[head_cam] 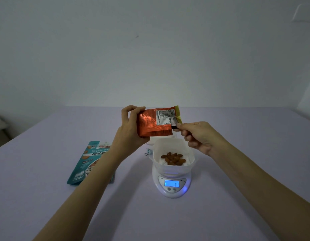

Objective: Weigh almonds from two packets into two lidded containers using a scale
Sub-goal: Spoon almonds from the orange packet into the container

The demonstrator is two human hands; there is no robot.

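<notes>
L hand (131, 126) grips the orange packet (156, 123) by its left edge, thumb on the near face and fingers curled round the back. The packet is held in the air at approx 12 o'clock from the scale (171, 186), above the far rim of the bowl (171, 141). It is tilted, w/ the label panel facing the camera and a yellow strip at its upper right end.

R hand (197, 136) is at approx 1 o'clock from the scale and also off the tabletop (168, 220). Its thumb and forefinger pinch a small black piece (174, 126) at the packet's lower right corner, and the other fingers are curled in. Can't tell what the piece is, or whether it is clamped on the foil.

The white bowl sits on the scale's platform w/ a small heap of almonds (173, 159) in the bottom. The display (172, 183) glows blue and reads 14.

The teal packet (88, 162) lies flat on the tabletop at approx 9 o'clock from the scale, well apart from it, w/ its right side hidden under the L forearm.

A small clip (147, 152) lies just beside the bowl at approx 10 o'clock. Bits of a white item (149, 143) show behind the bowl under the orange packet, mostly hidden, so can't tell what it is.
</notes>
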